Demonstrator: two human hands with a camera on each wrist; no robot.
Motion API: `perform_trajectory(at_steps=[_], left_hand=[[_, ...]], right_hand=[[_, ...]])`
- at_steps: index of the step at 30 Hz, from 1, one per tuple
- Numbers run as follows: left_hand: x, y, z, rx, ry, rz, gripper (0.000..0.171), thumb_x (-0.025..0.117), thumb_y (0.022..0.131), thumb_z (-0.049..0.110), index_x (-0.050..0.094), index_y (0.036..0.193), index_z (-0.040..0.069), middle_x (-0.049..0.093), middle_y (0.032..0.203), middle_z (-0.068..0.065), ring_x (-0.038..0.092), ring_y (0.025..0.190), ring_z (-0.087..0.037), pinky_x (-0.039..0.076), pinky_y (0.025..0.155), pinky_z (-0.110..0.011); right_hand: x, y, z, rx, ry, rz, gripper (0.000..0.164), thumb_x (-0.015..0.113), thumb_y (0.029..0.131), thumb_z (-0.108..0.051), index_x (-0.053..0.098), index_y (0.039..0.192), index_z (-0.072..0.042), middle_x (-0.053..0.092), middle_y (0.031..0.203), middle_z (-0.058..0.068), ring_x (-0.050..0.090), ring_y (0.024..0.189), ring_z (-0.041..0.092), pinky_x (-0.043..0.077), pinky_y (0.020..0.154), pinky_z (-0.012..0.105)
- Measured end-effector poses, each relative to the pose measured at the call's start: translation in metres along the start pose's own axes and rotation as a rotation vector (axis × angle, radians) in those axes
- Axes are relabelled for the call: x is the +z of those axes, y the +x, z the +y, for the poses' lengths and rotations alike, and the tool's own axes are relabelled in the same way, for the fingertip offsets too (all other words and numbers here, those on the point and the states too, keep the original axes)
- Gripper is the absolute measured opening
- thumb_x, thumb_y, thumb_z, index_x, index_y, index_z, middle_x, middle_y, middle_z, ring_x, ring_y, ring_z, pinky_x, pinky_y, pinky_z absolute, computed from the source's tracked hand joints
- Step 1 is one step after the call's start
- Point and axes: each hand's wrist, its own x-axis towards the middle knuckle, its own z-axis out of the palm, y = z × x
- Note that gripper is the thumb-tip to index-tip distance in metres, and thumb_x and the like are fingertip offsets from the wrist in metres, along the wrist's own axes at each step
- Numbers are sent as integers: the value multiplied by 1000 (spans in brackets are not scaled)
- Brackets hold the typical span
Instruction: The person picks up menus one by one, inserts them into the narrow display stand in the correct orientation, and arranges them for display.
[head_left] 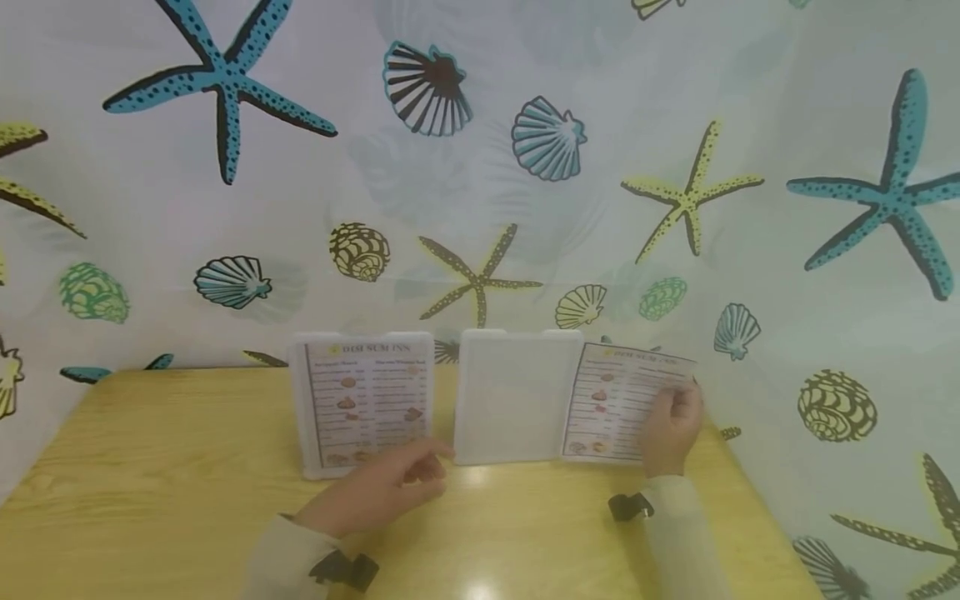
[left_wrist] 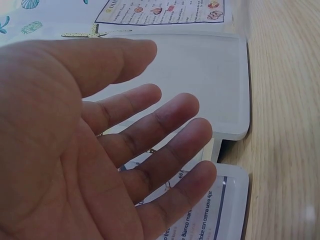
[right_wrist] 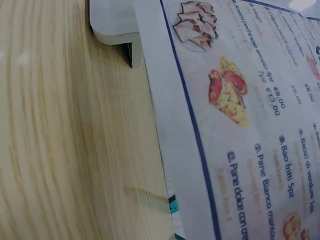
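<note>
My right hand (head_left: 673, 425) pinches a printed menu sheet (head_left: 611, 400) near its upper right side. The sheet stands upright, its left side against a blank white menu holder (head_left: 517, 400). The right wrist view shows the sheet's lower print and food pictures close up (right_wrist: 227, 92), but no part of the hand. My left hand (head_left: 382, 487) has its fingers loosely extended and holds nothing, as its bare palm (left_wrist: 100, 175) shows. It hovers before the gap between the blank holder and another white holder (head_left: 300, 417) with a menu inside, partly covering that one's lower right corner.
All of these stand toward the back of a light wooden table (head_left: 187, 450). Close behind hangs a white curtain (head_left: 315, 167) with starfish and shells, which also runs along the right side. Each wrist wears a dark strap (head_left: 345, 571).
</note>
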Motion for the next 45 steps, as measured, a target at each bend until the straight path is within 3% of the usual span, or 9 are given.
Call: perform_trajectory(at_steps=[11,19,24,32,39,45], left_hand=[[-1,-1,2,16,2,16,42,62,103,41,59,140,20,67,122,-4,61,113,-18,52,97,-45],[-2,-2,0,78,-14,15,43,61,104,38,58,140,15,66,124,-8,61,113,-19,52,96,-44],[-1,-2,1,98,-9,16,38,61,105,33,59,139,15,66,125,-7,61,113,-19,52,98,-47],[-1,-1,0,127,5,26,36,61,105,32,60,137,15,66,126,-6,62,113,-20,50,102,-52],[0,0,2,119,3,28,38,61,105,34,61,138,15,67,127,-6,63,113,-18,51,102,-51],[0,0,4,119,15,37,38,60,105,37,62,137,16,67,126,-5,63,112,-18,51,101,-50]], right_hand=[[8,-8,-13,-9,15,-52,23,42,111,-15,57,112,2,61,98,-8,55,71,9,46,59,18],[13,-14,-22,53,110,-112,17,42,110,-14,57,108,-8,64,92,-3,53,62,8,46,51,20],[19,-20,-28,59,127,-149,18,42,110,-12,58,108,-6,62,88,1,52,60,8,46,50,20],[27,-30,-35,-2,182,-220,20,43,109,-9,57,112,6,62,86,-2,53,61,8,46,50,19],[34,-38,-35,-49,168,-259,17,46,108,-5,59,112,6,62,93,-5,52,65,6,45,55,17],[37,-43,-35,-36,161,-285,17,44,108,1,57,113,9,62,92,11,52,63,10,45,54,18]])
